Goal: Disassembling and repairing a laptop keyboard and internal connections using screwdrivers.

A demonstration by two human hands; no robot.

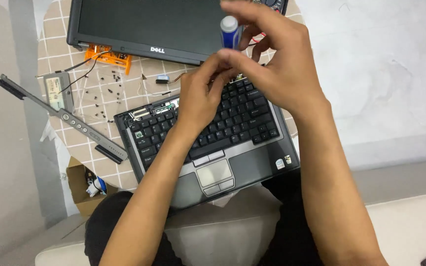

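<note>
A dark grey laptop base [252,162] with a black keyboard lies on a small table with a checked cloth [99,93]. My right hand [272,59] is above the keyboard's far edge, fingers closed around a screwdriver with a blue and white handle [229,30] held upright. My left hand [200,93] is just below it, fingertips pinched at the screwdriver's lower end near the keyboard's top row. The tip of the tool is hidden by my fingers. The detached screen panel [144,24] lies beyond the base.
A long grey hinge-cover strip [60,116] lies left of the base, with several small black screws [102,93] scattered near it. An orange part [109,55] and loose wires sit by the screen. A cardboard box [82,189] stands on the floor at the left.
</note>
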